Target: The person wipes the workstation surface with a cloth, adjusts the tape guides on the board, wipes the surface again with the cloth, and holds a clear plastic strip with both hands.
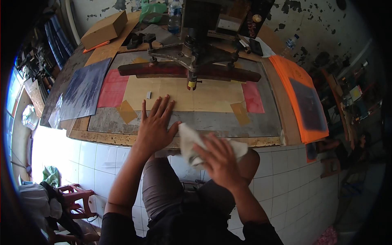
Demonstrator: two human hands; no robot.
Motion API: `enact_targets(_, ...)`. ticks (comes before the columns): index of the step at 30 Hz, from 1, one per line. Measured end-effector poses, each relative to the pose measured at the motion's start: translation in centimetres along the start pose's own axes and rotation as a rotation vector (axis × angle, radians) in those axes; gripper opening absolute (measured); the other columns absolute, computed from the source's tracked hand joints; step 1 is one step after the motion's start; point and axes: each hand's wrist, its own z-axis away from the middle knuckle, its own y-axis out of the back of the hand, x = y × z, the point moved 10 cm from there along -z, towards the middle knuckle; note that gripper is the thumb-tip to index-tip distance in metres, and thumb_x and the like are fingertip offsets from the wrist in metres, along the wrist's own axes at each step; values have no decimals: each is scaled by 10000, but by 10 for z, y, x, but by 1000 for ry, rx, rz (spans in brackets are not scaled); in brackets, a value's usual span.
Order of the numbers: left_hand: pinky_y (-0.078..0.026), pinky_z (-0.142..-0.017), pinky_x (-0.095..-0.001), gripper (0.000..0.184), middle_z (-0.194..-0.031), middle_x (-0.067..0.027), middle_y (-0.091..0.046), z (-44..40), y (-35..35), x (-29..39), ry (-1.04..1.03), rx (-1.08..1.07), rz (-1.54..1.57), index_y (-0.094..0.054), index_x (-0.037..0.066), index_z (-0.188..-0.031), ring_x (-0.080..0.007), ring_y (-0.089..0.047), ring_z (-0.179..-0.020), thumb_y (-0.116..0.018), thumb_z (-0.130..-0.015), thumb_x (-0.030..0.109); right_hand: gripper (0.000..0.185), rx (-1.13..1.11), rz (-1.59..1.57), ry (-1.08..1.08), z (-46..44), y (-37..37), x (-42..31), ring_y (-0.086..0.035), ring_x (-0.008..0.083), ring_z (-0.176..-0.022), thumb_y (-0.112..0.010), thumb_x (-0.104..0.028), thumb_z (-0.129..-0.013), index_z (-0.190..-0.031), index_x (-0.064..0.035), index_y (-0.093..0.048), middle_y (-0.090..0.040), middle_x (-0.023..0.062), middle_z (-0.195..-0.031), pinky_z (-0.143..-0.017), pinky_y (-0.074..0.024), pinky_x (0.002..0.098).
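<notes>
My left hand lies flat with fingers spread, its fingertips on the lower edge of a pale yellow sheet. Just beyond those fingertips is a small whitish rectangular piece. My right hand grips a crumpled off-white cloth over my lap, in front of the table edge; the cloth looks slightly blurred. Red sheets show at both ends of the yellow one, with brown tape-like pieces at its lower corners. Above it hangs a metal press frame with a dark red bar.
A stack of orange printed sheets lies on the right side of the table. At left are a dark bluish sheet and a cardboard box. Water bottles stand behind. A red stool is on the floor at left.
</notes>
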Motion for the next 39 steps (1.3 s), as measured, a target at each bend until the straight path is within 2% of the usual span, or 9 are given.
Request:
enact_targets(10,5,-1368,-598,751,-1790,-167,-340,-5,-3,-1,-23,-45,-51,-384,69,-1704,-350,-280,-1673,-506,-1109,510,474,299,354,-465,69,76,136,-511,408,-1500,-643,-158,-1061,-1535,-133,-640,-606,189,-1541,-1283,-310,633)
enact_targets(14,11,-1367,-599,765,-1793,-166,-334,-5,-8,-1,-34,-58,-64,-366,68,-1713,-358,-269,-1676,-492,-1113,525,618,62,70,-184,8,42,46,-446,411,-1568,-728,-39,-981,-1573,-156,-595,-544,193,-1614,-1302,-299,628)
enact_targets(16,13,-1367,-599,772,-1794,-164,-333,-4,-9,-1,-42,-71,-66,-362,69,-1715,-360,-268,-1676,-489,-1114,536,552,-26,-13,-29,-19,21,26,-466,406,-1551,-711,-153,-1026,-1567,-168,-604,-553,172,-1616,-1286,-338,615)
enact_targets(24,27,-1357,-625,788,-1794,-159,-335,-3,-9,-2,-34,-56,-58,-363,73,-1716,-355,-275,-1675,-482,-1113,567,225,128,216,-319,-67,62,243,-606,419,-1296,-621,-204,-1082,-1221,-70,-736,-669,185,-1371,-1116,-470,547)
enact_targets(29,-17,-1359,-661,687,-1722,-95,-473,11,37,13,-32,200,-21,-491,100,-1642,-324,-367,-1632,-681,-1042,374,247,238,358,-565,16,118,292,-578,435,-1327,-660,-152,-1046,-1245,-18,-716,-641,184,-1419,-1138,-439,553)
enact_targets(32,-72,-1358,-665,595,-1666,-78,-544,47,53,4,-29,136,83,-562,109,-1579,-321,-431,-1595,-686,-1040,327,461,461,652,-518,52,151,218,-501,427,-1479,-681,-132,-1019,-1471,-62,-624,-577,164,-1562,-1217,-387,586)
enact_targets(34,-97,-1359,-655,609,-1646,-76,-567,71,48,3,-108,59,157,-590,135,-1557,-319,-460,-1576,-718,-1013,375,590,186,335,-246,44,127,150,-452,409,-1549,-698,-143,-1001,-1571,-106,-549,-543,133,-1630,-1264,-345,612)
enact_targets(36,-100,-1360,-650,621,-1633,-73,-582,91,44,8,-152,-9,229,-608,144,-1537,-320,-469,-1568,-735,-995,420,607,-114,157,-147,49,84,97,-461,400,-1550,-719,-91,-976,-1565,-126,-574,-525,114,-1651,-1274,-356,597)
enact_targets(39,-138,-1356,-637,578,-1592,-49,-612,119,15,4,-245,66,-61,-656,175,-1440,-268,-522,-1526,-845,-910,305,507,101,266,-66,78,57,96,-557,353,-1473,-742,-16,-942,-1435,-127,-700,-638,84,-1537,-1217,-427,556)
